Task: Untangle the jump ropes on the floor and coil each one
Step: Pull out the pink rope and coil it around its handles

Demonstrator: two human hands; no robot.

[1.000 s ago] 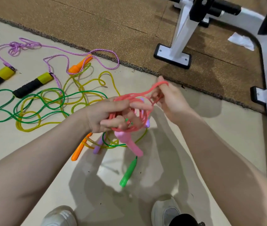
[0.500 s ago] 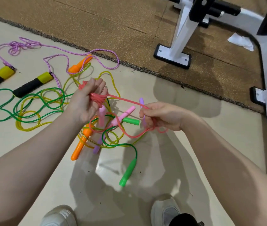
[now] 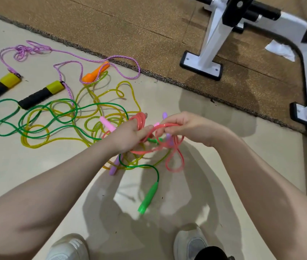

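Observation:
My left hand (image 3: 128, 136) grips a bundle of pink rope (image 3: 175, 160) coils, and a pink handle (image 3: 107, 124) sticks up behind it. My right hand (image 3: 184, 126) pinches a strand of the same pink rope, with loose loops hanging below. On the floor to the left lie the green rope (image 3: 36, 117) and the yellow rope (image 3: 36, 143), tangled together. A green handle (image 3: 148, 197) lies near my feet, an orange handle (image 3: 96, 73) farther back. The purple braided rope (image 3: 85, 57) with black-and-yellow handles (image 3: 40, 93) lies at the far left.
A brown mat (image 3: 149, 30) covers the floor beyond the ropes. A white machine frame (image 3: 210, 40) stands on it with feet at the back and right, and a white scrap (image 3: 280, 49) lies there. My two shoes (image 3: 68, 248) are at the bottom edge.
My left hand came back right and down with the pink coils, while my right hand rose to meet it. The hands are now close together and a loop hangs below them.

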